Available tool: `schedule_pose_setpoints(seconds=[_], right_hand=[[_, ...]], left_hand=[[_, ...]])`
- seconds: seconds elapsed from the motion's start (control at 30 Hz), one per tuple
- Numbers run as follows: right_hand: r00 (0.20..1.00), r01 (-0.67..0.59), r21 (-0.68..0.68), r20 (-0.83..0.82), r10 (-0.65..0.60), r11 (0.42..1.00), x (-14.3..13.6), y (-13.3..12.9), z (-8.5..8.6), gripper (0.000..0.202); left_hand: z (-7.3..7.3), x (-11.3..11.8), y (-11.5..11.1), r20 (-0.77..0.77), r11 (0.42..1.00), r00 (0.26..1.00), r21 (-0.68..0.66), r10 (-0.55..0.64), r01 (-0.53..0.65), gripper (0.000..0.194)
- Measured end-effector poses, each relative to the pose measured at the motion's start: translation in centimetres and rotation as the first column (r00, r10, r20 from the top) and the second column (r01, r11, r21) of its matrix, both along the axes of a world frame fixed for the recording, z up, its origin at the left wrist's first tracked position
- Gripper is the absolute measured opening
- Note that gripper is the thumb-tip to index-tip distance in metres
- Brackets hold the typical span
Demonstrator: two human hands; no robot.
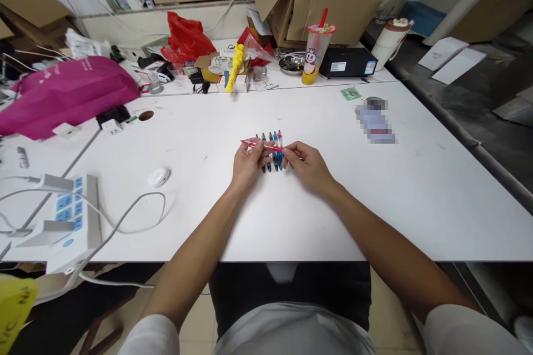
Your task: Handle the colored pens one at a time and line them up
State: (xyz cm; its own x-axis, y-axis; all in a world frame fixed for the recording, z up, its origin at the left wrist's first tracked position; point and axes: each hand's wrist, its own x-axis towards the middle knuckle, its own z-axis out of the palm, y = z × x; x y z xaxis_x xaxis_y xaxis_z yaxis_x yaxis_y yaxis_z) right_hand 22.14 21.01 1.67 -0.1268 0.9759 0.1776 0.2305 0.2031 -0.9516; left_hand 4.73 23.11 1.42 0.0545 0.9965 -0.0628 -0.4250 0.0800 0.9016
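Both my hands meet over the middle of the white table [375, 194]. My left hand [247, 163] and my right hand [306, 163] hold the two ends of a red pen [272, 147], which lies crosswise above a row of several pens [270, 138]. Those pens rest side by side on the table, black, blue and red ones, partly hidden by my fingers.
A white round puck [159, 176] and a power strip [69, 216] with cables lie at the left. A pink bag [66, 94], red plastic bag [187, 39], drink cup [315, 55], black box [347, 62] and cardboard box [328, 0] crowd the far edge.
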Motion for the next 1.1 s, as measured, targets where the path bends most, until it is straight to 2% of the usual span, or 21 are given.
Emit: schedule_pose_setpoints(seconds=[0.2, 0.4, 0.57, 0.73, 0.9, 1.1], right_hand=[[1.0, -0.01, 0.029, 0.013, 0.01, 1.0, 0.11, 0.09, 0.01, 0.028], [0.999, -0.018, -0.01, 0.035, 0.018, 1.0, 0.22, 0.09, 0.04, 0.028], [0.998, -0.006, 0.051, -0.056, 0.009, 0.999, 0.15, 0.21, -0.14, 0.028], [1.0, -0.022, -0.018, 0.009, 0.022, 1.0, 0.2, 0.14, -0.13, 0.028], [1.0, -0.004, -0.016, -0.003, 0.004, 1.0, 0.18, 0.11, -0.03, 0.027], [0.998, -0.035, -0.091, 0.042, 0.039, 0.995, 0.25, 0.06, 0.32, 0.042]], left_hand=[[0.0, -0.12, 0.09, -0.012, 1.0, 1.0, 0.007, 0.017, -0.017, 0.042], [0.02, -0.29, 0.26, -0.032, 1.0, 0.999, 0.023, 0.013, -0.012, 0.034], [0.14, -0.22, 0.21, -0.043, 1.0, 0.999, 0.031, 0.006, -0.005, 0.032], [0.36, -0.25, 0.15, -0.06, 0.999, 0.998, 0.016, 0.029, -0.028, 0.031], [0.3, -0.27, 0.26, -0.05, 1.0, 0.999, 0.025, 0.014, -0.013, 0.032], [0.44, -0.36, 0.25, -0.068, 1.0, 0.997, 0.011, 0.023, -0.022, 0.034]])
